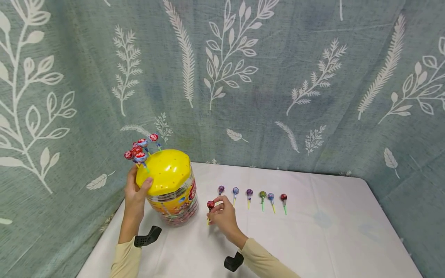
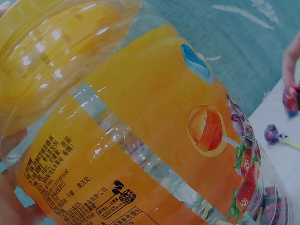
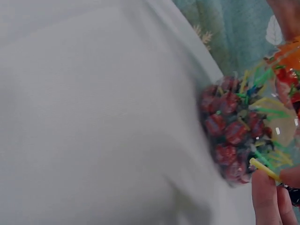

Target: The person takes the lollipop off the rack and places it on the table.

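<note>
A large clear candy jar with an orange label has a yellow lid with small holes. Several red-wrapped lollipops stand upright at the left side of the lid, their sticks down at its surface. My left hand grips the jar at the lid's left edge, thumb over the rim; its fingers are mostly hidden behind the jar. Just right of the jar, my right hand pinches a red lollipop, head up. Its yellow stick shows between the fingertips in the right wrist view.
A row of loose lollipops lies on the white table, from a purple one past a green one to a red one. More lollipops fill the jar's bottom. A leaf-patterned curtain hangs behind.
</note>
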Tool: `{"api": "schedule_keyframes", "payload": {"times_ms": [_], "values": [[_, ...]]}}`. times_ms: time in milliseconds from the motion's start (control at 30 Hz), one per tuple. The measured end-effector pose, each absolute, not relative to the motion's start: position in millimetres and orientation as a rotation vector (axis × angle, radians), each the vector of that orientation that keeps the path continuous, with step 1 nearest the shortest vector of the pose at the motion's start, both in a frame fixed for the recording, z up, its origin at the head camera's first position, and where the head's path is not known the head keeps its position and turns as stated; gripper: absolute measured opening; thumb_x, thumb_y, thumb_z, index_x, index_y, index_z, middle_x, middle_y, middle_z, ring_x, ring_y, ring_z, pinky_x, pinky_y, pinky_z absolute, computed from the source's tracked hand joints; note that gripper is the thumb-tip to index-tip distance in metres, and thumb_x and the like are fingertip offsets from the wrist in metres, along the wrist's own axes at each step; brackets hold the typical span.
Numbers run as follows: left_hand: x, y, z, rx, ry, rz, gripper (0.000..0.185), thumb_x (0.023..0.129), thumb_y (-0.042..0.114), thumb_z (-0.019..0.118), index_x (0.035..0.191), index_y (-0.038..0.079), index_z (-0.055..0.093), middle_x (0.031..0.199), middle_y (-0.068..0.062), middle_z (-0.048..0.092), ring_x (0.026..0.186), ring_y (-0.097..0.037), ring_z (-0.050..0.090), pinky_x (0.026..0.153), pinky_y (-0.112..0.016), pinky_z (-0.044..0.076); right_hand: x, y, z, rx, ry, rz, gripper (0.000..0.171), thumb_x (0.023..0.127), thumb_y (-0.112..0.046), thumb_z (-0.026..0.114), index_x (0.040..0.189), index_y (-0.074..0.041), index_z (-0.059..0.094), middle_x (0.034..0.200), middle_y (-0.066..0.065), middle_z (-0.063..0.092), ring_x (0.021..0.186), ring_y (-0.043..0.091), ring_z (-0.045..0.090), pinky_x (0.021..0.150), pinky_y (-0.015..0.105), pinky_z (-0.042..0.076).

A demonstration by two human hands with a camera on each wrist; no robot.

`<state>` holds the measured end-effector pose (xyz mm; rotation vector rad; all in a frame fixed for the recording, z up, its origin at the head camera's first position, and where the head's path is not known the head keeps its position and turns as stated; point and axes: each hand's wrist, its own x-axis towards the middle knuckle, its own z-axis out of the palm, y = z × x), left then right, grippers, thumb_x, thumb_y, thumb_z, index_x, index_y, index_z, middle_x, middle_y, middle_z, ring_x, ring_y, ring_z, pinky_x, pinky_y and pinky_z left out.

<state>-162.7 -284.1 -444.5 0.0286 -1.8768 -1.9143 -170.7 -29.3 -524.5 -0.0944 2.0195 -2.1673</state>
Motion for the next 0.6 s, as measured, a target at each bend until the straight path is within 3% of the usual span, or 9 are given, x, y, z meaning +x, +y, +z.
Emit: {"api": "schedule_keyframes", "payload": {"times_ms": [100, 600], "values": [[-162.7, -283.6, -444.3, 0.024, -1.876, -1.922, 0.062, 0.089, 0.014, 0.056, 0.145, 0.023, 0.029, 0.137, -0.002, 0.039, 0.118, -0.019, 0.04, 0.096, -0.017, 0.036, -171.3, -31.2, -537.5, -0.052, 2.07, -2.142, 0.043, 0.07, 0.014, 0.069, 0.106, -0.001, 0.051, 0.075, 0.015, 0.058, 0.056, 0.022, 0.062, 0.051, 0.04, 0.055], [-161.4, -284.5, -443.7, 0.009, -1.887, -1.927, 0.064, 0.09, 0.015, 0.055, 0.146, 0.023, 0.027, 0.139, -0.002, 0.036, 0.121, -0.018, 0.039, 0.096, -0.017, 0.035, -175.1, -34.1, -564.7, 0.024, 2.358, -1.851, 0.036, 0.067, 0.008, 0.071, 0.098, 0.001, 0.055, 0.06, 0.002, 0.058, 0.039, 0.011, 0.056, 0.041, 0.027, 0.049]]}}
